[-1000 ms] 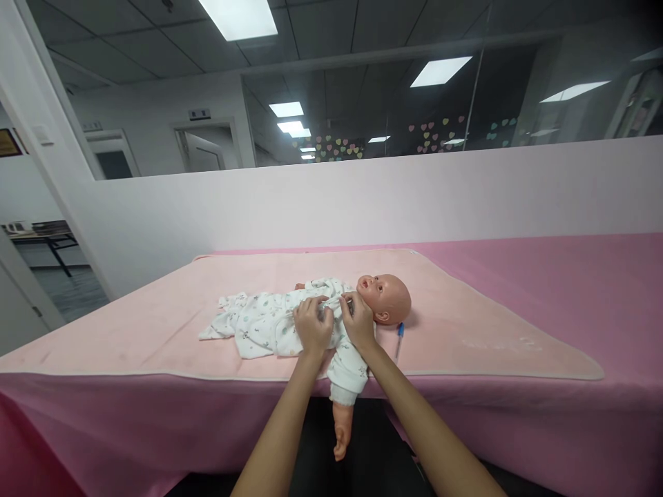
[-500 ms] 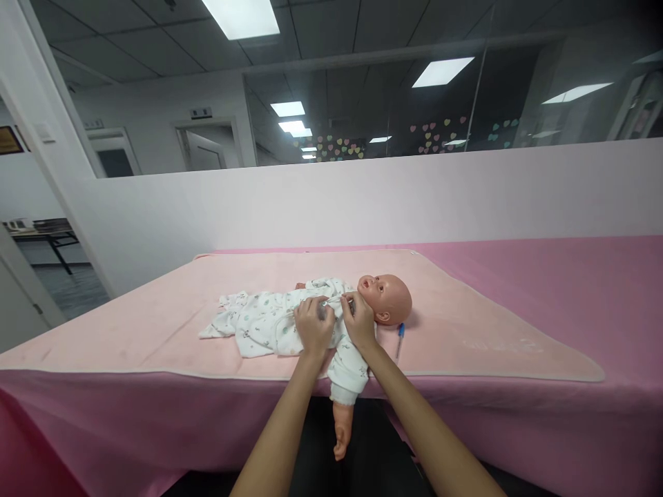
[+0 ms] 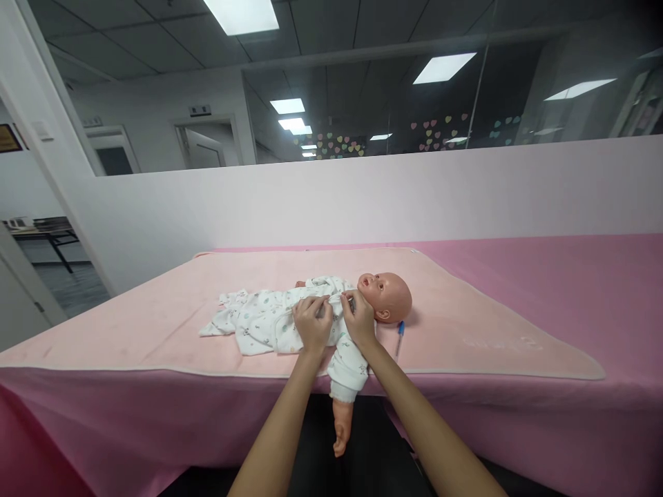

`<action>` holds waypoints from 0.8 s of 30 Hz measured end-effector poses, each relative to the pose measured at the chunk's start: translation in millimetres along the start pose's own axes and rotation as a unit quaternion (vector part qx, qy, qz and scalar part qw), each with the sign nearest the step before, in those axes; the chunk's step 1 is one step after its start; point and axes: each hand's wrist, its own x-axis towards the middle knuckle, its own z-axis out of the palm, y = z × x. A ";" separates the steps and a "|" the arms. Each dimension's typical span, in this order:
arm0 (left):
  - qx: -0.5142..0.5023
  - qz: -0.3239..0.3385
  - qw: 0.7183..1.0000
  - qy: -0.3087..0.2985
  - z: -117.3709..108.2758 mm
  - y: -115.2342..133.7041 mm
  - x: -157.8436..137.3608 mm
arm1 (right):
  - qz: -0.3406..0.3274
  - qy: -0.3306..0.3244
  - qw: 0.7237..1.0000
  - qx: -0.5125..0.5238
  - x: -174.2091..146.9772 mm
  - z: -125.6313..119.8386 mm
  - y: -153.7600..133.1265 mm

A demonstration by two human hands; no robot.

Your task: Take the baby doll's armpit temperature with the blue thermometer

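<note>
A baby doll (image 3: 389, 295) lies on its back, head to the right, dressed in a white baby outfit (image 3: 264, 319) with small printed figures. Over its chest, my left hand (image 3: 313, 322) is closed, thumb and fingers pinching the outfit's cloth or a tie on it; which one I cannot tell. Close to the doll's chin, my right hand (image 3: 358, 317) pinches the same white fabric. A short white stretch shows between the two hands. One doll arm (image 3: 342, 424) comes out of its sleeve and hangs past the table's front edge toward me.
A blue-capped pen (image 3: 400, 331) lies just right of the doll's shoulder. Under the doll spreads a peach mat (image 3: 492, 331) on a table with a pink cloth (image 3: 595, 297). A white low wall (image 3: 362, 197) with glass above stands behind.
My left fingertips have shifted slightly and lie a little closer to the pinched cloth. My right hand and the doll stay almost where they were.
</note>
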 end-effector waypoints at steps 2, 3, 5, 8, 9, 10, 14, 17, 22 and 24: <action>-0.009 0.005 1.000 0.007 0.9 -0.8 -0.4 | -0.002 0.009 1.000 -0.001 -0.2 1.3 1.7; -0.014 0.007 1.000 0.012 1.4 -1.3 -0.5 | -0.003 0.012 1.000 -0.002 -0.3 1.6 2.3; -0.021 0.011 0.999 0.022 2.5 -2.2 -0.6 | -0.007 0.011 1.000 -0.009 -0.8 1.5 2.7; -0.028 0.014 0.999 0.033 3.6 -3.2 -0.2 | -0.021 -0.004 0.999 -0.039 -1.4 0.1 1.1; -0.031 0.014 0.999 0.035 3.7 -3.4 0.0 | -0.034 -0.008 0.998 -0.058 -1.5 -0.4 0.1; -0.034 0.015 0.999 0.034 3.7 -3.6 0.2 | -0.053 -0.013 0.995 -0.080 -1.6 -0.9 -1.1; -0.046 0.012 0.999 0.023 2.7 -3.8 1.1 | -0.157 -0.037 0.976 -0.145 -0.6 -2.2 -6.3; -0.053 0.006 0.998 0.020 1.6 -2.4 1.5 | -0.204 -0.049 0.965 -0.157 0.1 -3.1 -9.8; -0.041 -0.007 0.999 -0.006 -1.2 2.3 1.1 | -0.215 -0.059 0.961 -0.162 -1.1 -5.2 -12.1; -0.022 -0.009 0.999 -0.026 -2.6 4.1 0.6 | -0.206 -0.057 0.964 -0.160 -1.8 -5.5 -11.6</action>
